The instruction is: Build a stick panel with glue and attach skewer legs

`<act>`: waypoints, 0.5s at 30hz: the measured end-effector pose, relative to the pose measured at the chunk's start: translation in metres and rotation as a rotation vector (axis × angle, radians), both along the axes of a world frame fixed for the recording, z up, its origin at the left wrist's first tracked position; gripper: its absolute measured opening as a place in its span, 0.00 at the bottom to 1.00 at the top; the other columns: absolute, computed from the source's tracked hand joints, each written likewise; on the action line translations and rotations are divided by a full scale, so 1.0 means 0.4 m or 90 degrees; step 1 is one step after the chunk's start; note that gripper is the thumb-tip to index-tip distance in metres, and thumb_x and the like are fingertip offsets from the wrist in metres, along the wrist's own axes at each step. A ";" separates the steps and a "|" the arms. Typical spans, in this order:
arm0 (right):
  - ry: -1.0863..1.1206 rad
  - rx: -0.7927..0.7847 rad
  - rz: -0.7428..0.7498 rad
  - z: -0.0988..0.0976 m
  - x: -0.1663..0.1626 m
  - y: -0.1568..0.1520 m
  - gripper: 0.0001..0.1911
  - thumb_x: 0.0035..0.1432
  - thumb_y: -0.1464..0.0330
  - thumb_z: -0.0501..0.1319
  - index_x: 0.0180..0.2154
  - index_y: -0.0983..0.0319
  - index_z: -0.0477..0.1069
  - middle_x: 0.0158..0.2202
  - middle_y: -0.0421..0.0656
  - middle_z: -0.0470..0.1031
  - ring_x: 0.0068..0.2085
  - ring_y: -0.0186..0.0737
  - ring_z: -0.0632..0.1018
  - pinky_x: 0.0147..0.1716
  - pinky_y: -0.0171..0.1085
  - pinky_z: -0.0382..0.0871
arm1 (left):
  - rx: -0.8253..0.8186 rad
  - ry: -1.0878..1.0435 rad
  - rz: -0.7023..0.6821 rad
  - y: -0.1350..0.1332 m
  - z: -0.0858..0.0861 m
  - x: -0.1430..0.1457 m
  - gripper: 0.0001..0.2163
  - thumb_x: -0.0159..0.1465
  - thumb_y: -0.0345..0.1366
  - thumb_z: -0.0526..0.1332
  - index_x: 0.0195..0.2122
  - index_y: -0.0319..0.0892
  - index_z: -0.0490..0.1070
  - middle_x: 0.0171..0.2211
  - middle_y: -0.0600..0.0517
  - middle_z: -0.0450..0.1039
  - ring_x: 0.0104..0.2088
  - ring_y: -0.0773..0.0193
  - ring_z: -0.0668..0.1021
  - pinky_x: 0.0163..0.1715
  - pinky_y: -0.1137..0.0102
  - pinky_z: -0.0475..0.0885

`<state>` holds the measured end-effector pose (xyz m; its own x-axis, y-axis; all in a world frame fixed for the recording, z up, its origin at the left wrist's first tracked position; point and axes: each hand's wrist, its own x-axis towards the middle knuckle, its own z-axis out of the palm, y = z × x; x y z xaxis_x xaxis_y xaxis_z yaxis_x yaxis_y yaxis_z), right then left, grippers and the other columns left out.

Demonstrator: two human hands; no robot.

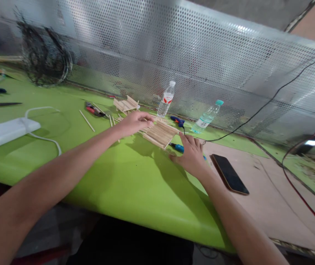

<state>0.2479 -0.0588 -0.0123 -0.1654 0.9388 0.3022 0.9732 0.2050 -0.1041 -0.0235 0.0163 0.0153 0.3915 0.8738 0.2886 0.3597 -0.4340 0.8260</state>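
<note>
A small panel of thin wooden sticks (161, 133), with raised strips along its edges, is in front of me at mid-table. My left hand (137, 123) is closed at its far left corner, thumb and fingers pinched together there. At the panel's right side is my right hand (190, 151), thumb and fingers spread, an index fingertip at the right corner. A blue-handled tool (178, 148) lies partly behind the right hand. Beyond the left hand stands another small stick structure (126, 105) with raised sides.
Loose sticks (87, 120) and red-handled pliers (94, 109) lie left. Behind are a blue glue gun (178, 120), a clear bottle (166, 99) and a green-capped bottle (207, 117). A phone (229, 173) rests right; a white power strip (8, 130) is far left. Perforated metal (146, 55) borders the back.
</note>
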 end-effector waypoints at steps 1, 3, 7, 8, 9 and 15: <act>-0.009 -0.025 0.003 0.000 -0.002 -0.001 0.50 0.51 0.54 0.66 0.71 0.60 0.52 0.65 0.57 0.63 0.65 0.68 0.62 0.62 0.62 0.55 | 0.003 0.042 -0.036 -0.005 0.005 -0.004 0.12 0.64 0.43 0.65 0.46 0.46 0.81 0.48 0.47 0.80 0.46 0.57 0.79 0.49 0.58 0.72; -0.021 -0.068 0.007 0.002 -0.007 -0.003 0.50 0.51 0.54 0.66 0.71 0.60 0.53 0.65 0.56 0.63 0.65 0.68 0.62 0.62 0.61 0.56 | 0.009 0.129 -0.115 -0.021 0.011 -0.001 0.13 0.64 0.44 0.65 0.47 0.47 0.81 0.49 0.48 0.80 0.47 0.57 0.79 0.49 0.60 0.72; -0.035 -0.110 0.020 0.008 -0.014 -0.008 0.51 0.50 0.54 0.67 0.71 0.60 0.53 0.65 0.55 0.64 0.65 0.66 0.62 0.63 0.58 0.56 | 0.014 0.277 -0.207 -0.051 0.012 0.021 0.12 0.63 0.41 0.65 0.46 0.48 0.82 0.48 0.51 0.81 0.45 0.59 0.80 0.46 0.65 0.71; -0.038 -0.118 0.024 0.009 -0.014 -0.009 0.51 0.49 0.54 0.67 0.71 0.60 0.54 0.65 0.55 0.64 0.65 0.65 0.63 0.63 0.57 0.56 | 0.014 0.301 -0.217 -0.054 0.011 0.025 0.12 0.62 0.40 0.66 0.45 0.48 0.82 0.47 0.51 0.82 0.44 0.60 0.80 0.45 0.66 0.71; -0.039 -0.127 0.027 0.011 -0.014 -0.011 0.51 0.50 0.54 0.67 0.71 0.61 0.54 0.65 0.55 0.65 0.65 0.65 0.63 0.63 0.57 0.55 | 0.011 0.319 -0.225 -0.055 0.009 0.027 0.12 0.61 0.39 0.66 0.45 0.48 0.82 0.45 0.51 0.82 0.43 0.61 0.80 0.44 0.67 0.70; -0.030 -0.184 0.044 0.021 -0.008 -0.011 0.52 0.50 0.51 0.68 0.70 0.63 0.56 0.68 0.57 0.62 0.67 0.66 0.61 0.64 0.57 0.54 | -0.047 0.354 -0.238 -0.043 -0.007 0.023 0.11 0.60 0.38 0.66 0.43 0.47 0.83 0.42 0.51 0.83 0.39 0.62 0.80 0.39 0.70 0.69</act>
<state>0.2448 -0.0633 -0.0039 -0.2396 0.9708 0.0151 0.9630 0.2396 -0.1231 -0.0141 -0.0010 0.0124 0.7446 0.6601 -0.0991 0.5768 -0.5616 0.5932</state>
